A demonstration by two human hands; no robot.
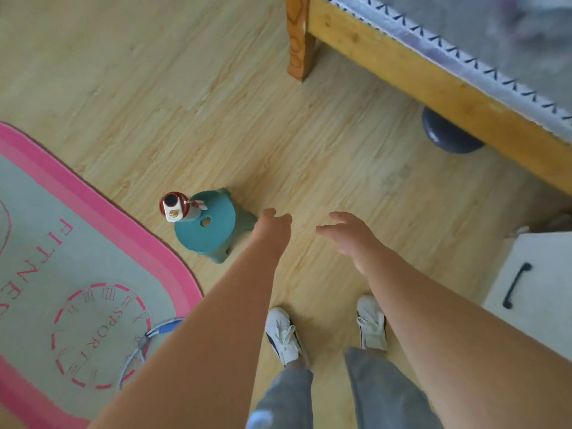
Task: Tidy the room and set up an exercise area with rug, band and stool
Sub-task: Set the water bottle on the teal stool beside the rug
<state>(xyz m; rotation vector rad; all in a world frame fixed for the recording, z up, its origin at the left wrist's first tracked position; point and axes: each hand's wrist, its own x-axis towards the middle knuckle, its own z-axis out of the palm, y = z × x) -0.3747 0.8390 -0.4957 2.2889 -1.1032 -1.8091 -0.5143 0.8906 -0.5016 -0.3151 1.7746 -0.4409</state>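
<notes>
Teal stool (213, 239) stood upright on the wood floor (185, 88), just off the pink-bordered rug's (77, 243) rounded corner, not touching it. A red-and-white bottle (173, 207) stood on the stool seat at the edge nearer the rug. Rug lay flat at left, lettering "FITNESS" and "SPORTS" legible. Band (154, 331), a blue-grey loop, lay on the rug near its lower edge, partly hidden behind the left forearm.

Left hand (274, 227) hovered just beside the stool's right side, fingers loosely bent, holding nothing; contact with the stool not evident. Right hand (356, 239) hovered over bare floor, fingers apart and relaxed, empty.

White shoes (283, 335) below the hands. Wooden bed frame (402, 66) at upper right, a dark round object (448, 134) partly under it. White cabinet (541, 274) with black handle (515, 284) at right edge.
</notes>
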